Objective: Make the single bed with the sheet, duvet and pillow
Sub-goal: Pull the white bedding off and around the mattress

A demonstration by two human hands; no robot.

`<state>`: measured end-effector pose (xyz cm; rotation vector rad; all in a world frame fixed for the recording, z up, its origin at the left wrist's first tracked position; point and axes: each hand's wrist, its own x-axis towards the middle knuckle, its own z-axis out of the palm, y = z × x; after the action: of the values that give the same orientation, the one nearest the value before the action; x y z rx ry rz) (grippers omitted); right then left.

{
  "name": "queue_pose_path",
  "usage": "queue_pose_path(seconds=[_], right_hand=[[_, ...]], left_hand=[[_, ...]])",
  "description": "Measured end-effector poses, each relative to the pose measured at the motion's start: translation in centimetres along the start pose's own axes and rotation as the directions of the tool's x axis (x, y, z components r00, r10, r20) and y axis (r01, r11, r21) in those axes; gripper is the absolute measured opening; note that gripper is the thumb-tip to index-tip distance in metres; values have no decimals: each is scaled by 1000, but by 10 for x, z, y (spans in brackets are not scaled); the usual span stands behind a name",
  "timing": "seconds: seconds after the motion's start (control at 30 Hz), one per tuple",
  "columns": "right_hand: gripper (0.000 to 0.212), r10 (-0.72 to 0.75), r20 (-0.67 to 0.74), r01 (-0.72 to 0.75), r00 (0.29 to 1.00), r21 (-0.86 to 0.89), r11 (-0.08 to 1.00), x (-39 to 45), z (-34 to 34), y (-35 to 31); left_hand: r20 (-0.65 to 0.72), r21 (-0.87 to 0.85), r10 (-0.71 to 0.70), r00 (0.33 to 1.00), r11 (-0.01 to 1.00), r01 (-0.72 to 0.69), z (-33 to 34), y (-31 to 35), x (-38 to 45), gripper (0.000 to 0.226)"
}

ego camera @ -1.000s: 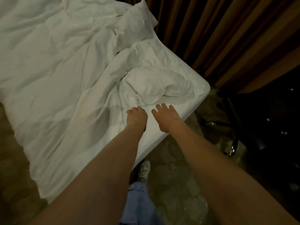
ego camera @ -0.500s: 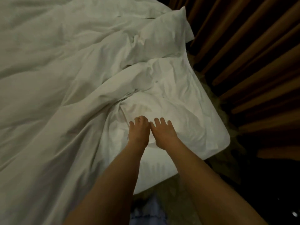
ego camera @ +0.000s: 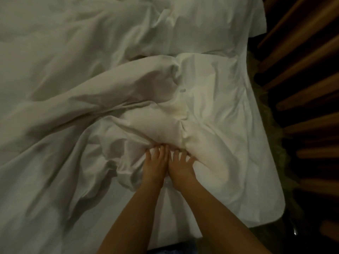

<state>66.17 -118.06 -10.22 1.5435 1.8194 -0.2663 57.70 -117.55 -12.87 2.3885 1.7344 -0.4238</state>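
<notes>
A crumpled white duvet (ego camera: 77, 85) covers most of the bed, and a puffy bunched part of it (ego camera: 159, 125) lies near the bed's right side. Smooth white sheet (ego camera: 247, 162) shows on the mattress corner at the right. A white pillow-like shape (ego camera: 216, 24) lies at the top right. My left hand (ego camera: 155, 165) and my right hand (ego camera: 180, 166) lie side by side on the bedding. Their fingers are stretched forward and the tips touch the fold under the bunched part. Neither hand plainly grips any cloth.
Brown pleated curtains (ego camera: 302, 79) hang close along the bed's right side, with a dark floor strip (ego camera: 275, 143) between. The mattress corner (ego camera: 275, 213) ends at the lower right. Blue trouser cloth (ego camera: 172, 251) shows at the bottom edge.
I have leaned in over the bed. Both hands moved forward from the mattress edge, came together, and now touch the bunched fold of bedding.
</notes>
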Motion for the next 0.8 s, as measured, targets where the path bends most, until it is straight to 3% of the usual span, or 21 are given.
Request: queue_pose_path(seconds=[0.1,0.2,0.3,0.37,0.47,0.63,0.8], right_hand=[[34,15,-193,-3,981,63,998,28,22,-5],[21,-38,-166,55,985,98,994,16,10,3],[27,-177,-180,207,968,163,965,-1,4,22],[28,-188,-203,226,961,179,958,-24,-4,37],[27,-227,-209,262,951,158,952,-63,-11,58],[28,-277,-272,291,922,13,957,-107,-44,117],[31,-327,-359,306,874,-115,945,-143,-60,177]], left_hand=[[-43,53,42,998,998,-40,15,3,9,66],[-43,32,43,998,999,-41,9,6,2,45],[-70,-33,57,996,998,-59,-10,10,-11,38],[-79,-78,71,994,994,-77,-26,18,-22,37],[21,-141,73,997,988,-70,-57,41,-50,34],[-175,-111,72,982,990,-93,-115,79,-66,40],[-224,-141,-15,974,990,-17,-164,129,-71,41]])
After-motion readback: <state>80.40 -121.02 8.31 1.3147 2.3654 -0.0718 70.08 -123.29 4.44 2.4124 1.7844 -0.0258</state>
